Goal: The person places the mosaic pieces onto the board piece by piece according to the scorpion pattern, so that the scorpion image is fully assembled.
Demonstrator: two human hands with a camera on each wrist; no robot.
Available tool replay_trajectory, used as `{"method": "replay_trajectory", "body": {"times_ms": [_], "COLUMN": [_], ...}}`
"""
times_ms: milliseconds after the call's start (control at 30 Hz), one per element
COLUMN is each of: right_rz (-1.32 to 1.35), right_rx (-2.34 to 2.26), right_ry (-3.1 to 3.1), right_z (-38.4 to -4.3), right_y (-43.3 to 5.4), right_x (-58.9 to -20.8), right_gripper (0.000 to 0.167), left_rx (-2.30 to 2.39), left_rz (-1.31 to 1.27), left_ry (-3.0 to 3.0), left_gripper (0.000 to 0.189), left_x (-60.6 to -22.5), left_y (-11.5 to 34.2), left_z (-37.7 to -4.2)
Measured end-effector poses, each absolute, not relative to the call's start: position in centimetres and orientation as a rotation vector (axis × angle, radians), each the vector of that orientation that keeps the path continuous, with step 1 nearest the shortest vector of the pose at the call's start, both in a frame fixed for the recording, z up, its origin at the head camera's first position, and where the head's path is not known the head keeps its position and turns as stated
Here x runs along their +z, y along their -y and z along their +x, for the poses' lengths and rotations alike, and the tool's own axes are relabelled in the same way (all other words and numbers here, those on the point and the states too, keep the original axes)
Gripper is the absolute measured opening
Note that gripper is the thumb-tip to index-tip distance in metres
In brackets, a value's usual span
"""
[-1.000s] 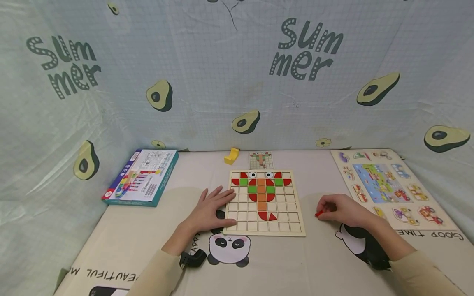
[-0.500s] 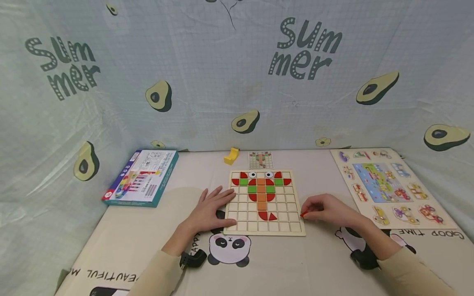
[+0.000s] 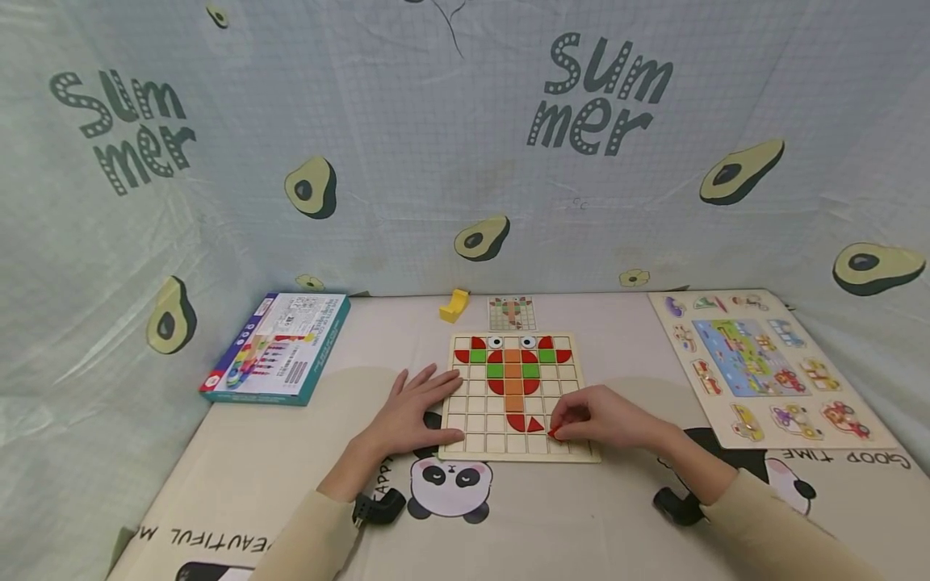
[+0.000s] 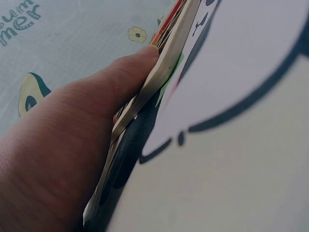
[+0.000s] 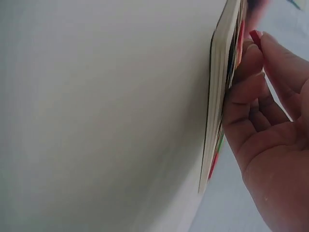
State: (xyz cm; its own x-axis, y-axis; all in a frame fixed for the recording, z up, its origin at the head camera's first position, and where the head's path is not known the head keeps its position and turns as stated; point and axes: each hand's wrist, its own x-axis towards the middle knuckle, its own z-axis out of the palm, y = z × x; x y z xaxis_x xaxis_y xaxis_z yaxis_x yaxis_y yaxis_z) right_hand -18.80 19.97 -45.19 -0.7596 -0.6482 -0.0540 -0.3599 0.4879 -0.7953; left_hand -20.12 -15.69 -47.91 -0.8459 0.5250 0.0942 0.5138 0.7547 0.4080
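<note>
A square wooden grid board (image 3: 465,407) lies on the table, with red, green and orange tiles and two eye tiles set in its cells. My left hand (image 3: 414,415) rests on the board's left edge, fingers spread; its thumb (image 4: 137,60) lies on the rim in the left wrist view. Over the lower right of the board, my right hand (image 3: 606,415) pinches a small red tile (image 3: 553,433) between thumb and finger. That red tile (image 5: 256,37) shows only partly in the right wrist view. Beside it on the board sits a red triangle tile (image 3: 535,424).
Behind the board lie a small pattern card (image 3: 512,314) and a yellow block (image 3: 454,307). A boxed set (image 3: 279,351) is at the left. At the right lies a picture puzzle board (image 3: 785,411). A printed sheet (image 3: 465,161) hangs along the back.
My right hand has moved left from the table beside the board to above its lower right cells, carrying the red tile. My left hand has stayed in place.
</note>
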Motion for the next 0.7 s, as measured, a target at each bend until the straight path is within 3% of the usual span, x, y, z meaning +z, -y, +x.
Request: {"method": "replay_trajectory", "body": {"times_ms": [700], "right_rz": [-0.915], "right_rx": [-0.979], "right_ry": [-2.470], "right_z": [-18.6], "right_y": [-17.6], "right_x": [-44.6], "right_gripper": [0.009], "left_rx": [0.663], "left_rz": [0.852], "left_ry": [-2.917], "left_gripper": [0.089], "left_x": [-47.8], "left_y": [15.6], "left_z": [-20.1]}}
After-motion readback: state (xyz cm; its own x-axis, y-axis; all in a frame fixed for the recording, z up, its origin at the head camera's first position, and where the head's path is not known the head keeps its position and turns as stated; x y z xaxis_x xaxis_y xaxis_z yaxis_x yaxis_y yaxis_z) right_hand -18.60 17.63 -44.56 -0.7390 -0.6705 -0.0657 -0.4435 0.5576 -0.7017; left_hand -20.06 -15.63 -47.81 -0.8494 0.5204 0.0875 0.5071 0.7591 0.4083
